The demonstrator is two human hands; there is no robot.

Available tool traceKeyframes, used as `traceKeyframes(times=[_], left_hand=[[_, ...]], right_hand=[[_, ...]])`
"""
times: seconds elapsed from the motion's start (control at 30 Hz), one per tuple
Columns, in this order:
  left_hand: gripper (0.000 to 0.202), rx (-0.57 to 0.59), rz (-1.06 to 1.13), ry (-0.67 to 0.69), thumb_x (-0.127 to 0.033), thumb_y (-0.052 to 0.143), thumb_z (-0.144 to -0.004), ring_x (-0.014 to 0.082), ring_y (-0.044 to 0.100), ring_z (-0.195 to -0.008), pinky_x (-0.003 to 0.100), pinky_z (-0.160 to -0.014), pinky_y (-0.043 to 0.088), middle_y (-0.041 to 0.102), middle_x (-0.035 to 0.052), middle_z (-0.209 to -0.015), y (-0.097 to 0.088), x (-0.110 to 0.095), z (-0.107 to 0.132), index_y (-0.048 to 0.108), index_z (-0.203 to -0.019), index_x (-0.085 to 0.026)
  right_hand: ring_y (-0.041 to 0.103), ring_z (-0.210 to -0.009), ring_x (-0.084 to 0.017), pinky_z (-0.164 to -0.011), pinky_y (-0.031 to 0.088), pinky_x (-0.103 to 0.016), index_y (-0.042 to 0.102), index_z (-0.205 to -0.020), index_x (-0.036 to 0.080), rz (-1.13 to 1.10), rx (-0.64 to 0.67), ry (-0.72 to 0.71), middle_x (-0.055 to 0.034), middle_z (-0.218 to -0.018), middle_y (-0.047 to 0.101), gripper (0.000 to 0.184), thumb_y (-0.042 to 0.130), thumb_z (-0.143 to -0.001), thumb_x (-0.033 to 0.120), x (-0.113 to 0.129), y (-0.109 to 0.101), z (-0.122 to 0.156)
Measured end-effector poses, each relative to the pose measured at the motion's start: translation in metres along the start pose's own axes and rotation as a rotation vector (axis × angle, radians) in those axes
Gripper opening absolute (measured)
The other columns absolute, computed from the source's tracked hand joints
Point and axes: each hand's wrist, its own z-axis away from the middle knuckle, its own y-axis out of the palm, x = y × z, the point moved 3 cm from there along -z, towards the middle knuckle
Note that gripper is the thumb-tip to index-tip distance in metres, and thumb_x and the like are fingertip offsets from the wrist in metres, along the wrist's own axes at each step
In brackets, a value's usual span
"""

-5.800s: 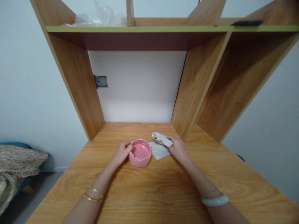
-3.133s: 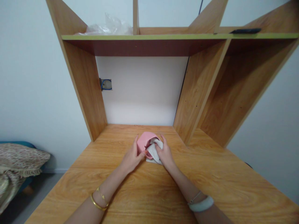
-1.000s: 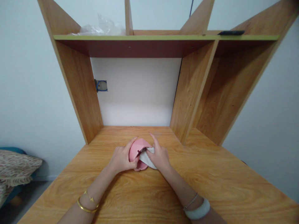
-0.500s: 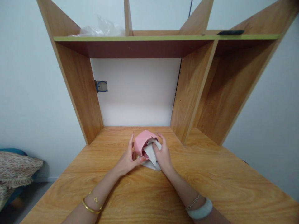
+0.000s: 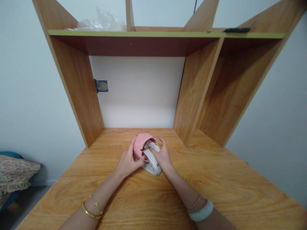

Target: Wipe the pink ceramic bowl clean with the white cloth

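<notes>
A pink ceramic ashtray (image 5: 139,144) is tipped on its side just above the wooden desk (image 5: 153,198). My left hand (image 5: 127,161) grips it from the left, fingers curled round its rim. My right hand (image 5: 163,156) presses a folded white cloth (image 5: 152,161) into the ashtray's hollow, with fingers bent over the cloth. The cloth's lower end hangs down to the desk top.
The desk stands in a wooden shelf unit with upright panels (image 5: 192,92) on both sides. A crumpled clear plastic bag (image 5: 100,22) and a dark flat object (image 5: 236,30) lie on the upper shelf. A patterned blanket (image 5: 14,172) lies at lower left.
The ashtray went from flat on the desk to tilted in my left hand. My right hand brought the cloth into it and keeps shifting it inside; the ashtray turns slightly.
</notes>
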Motion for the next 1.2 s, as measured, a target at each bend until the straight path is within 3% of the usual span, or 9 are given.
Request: traceKeyframes(times=[0.13,0.23,0.4,0.53,0.67,0.83,0.93,1.03,1.2], left_hand=[[0.075,0.065,-0.233,0.069,-0.044,0.053,-0.070,0.0225,0.062,-0.071,0.031,-0.070,0.045,0.065,0.0042,-0.082,-0.010,0.004,-0.001,0.026,-0.136,-0.019],[0.072,0.092,-0.301,0.115,-0.039,0.053,-0.069,0.0227,0.061,-0.071,0.031,-0.070,0.044,0.066,0.0042,-0.081,-0.016,0.008,-0.003,0.031,-0.134,-0.019],[0.070,0.103,-0.343,0.166,-0.043,0.051,-0.069,0.0219,0.060,-0.067,0.030,-0.066,0.044,0.065,0.0036,-0.075,-0.022,0.007,-0.004,0.035,-0.132,-0.018],[0.072,0.073,-0.313,0.154,-0.051,0.048,-0.073,0.0200,0.058,-0.060,0.029,-0.061,0.043,0.062,0.0020,-0.070,-0.021,0.005,-0.004,0.030,-0.134,-0.018],[0.076,0.012,-0.074,0.084,-0.049,0.045,-0.079,0.0133,0.056,-0.056,0.025,-0.057,0.043,0.061,0.0056,-0.095,-0.015,0.005,-0.003,0.009,-0.139,-0.020],[0.086,0.039,0.148,0.071,-0.045,0.054,-0.077,0.0140,0.056,-0.063,0.027,-0.063,0.046,0.059,0.0081,-0.095,0.005,0.002,0.001,0.002,-0.138,-0.015],[0.082,0.002,0.216,0.061,-0.042,0.053,-0.078,0.0134,0.056,-0.064,0.026,-0.063,0.046,0.059,0.0071,-0.094,0.007,-0.001,0.002,0.003,-0.138,-0.015],[0.080,-0.016,0.120,0.026,-0.041,0.055,-0.075,0.0149,0.057,-0.064,0.027,-0.063,0.047,0.061,0.0054,-0.090,0.000,-0.003,0.002,0.011,-0.137,-0.015],[0.077,0.012,-0.082,0.055,-0.042,0.056,-0.070,0.0215,0.061,-0.080,0.032,-0.074,0.046,0.060,0.0076,-0.107,-0.011,-0.003,0.001,0.023,-0.136,-0.020]], right_hand=[[0.062,-0.073,-0.020,-0.060,0.044,-0.026,0.029,-0.131,0.015,0.196,0.047,-0.035,-0.0085,-0.089,0.065,0.072,0.060,-0.068,0.031,0.009,-0.006,0.002],[0.060,-0.060,-0.020,-0.052,0.039,-0.025,0.020,-0.136,0.014,0.392,0.128,-0.063,-0.0043,-0.070,0.064,0.075,0.056,-0.073,0.033,0.015,-0.007,0.008],[0.061,-0.064,-0.023,-0.055,0.037,-0.026,0.014,-0.139,0.015,0.564,0.185,-0.168,-0.0044,-0.067,0.064,0.075,0.052,-0.077,0.033,0.022,-0.007,0.015],[0.062,-0.069,-0.022,-0.060,0.040,-0.027,0.015,-0.139,0.018,0.465,0.189,-0.154,-0.0063,-0.078,0.065,0.071,0.049,-0.078,0.027,0.015,-0.007,0.013],[0.061,-0.081,-0.020,-0.068,0.044,-0.028,0.022,-0.136,0.019,0.176,0.119,-0.142,-0.0076,-0.094,0.064,0.063,0.045,-0.078,0.022,0.006,-0.006,0.009],[0.058,-0.095,-0.019,-0.077,0.045,-0.029,0.030,-0.130,0.017,-0.096,0.047,-0.166,-0.0093,-0.105,0.061,0.055,0.043,-0.077,0.021,0.002,0.000,0.008],[0.057,-0.097,-0.019,-0.080,0.045,-0.030,0.032,-0.129,0.017,-0.113,0.070,-0.158,-0.0092,-0.106,0.061,0.056,0.047,-0.075,0.022,0.003,0.004,0.009],[0.059,-0.093,-0.019,-0.078,0.045,-0.030,0.031,-0.129,0.016,-0.038,0.095,-0.106,-0.0098,-0.105,0.061,0.060,0.051,-0.073,0.024,0.003,0.005,0.007],[0.059,-0.092,-0.022,-0.075,0.045,-0.030,0.033,-0.128,0.015,0.142,0.051,-0.040,-0.0116,-0.106,0.060,0.067,0.060,-0.067,0.028,0.006,-0.001,0.004]])
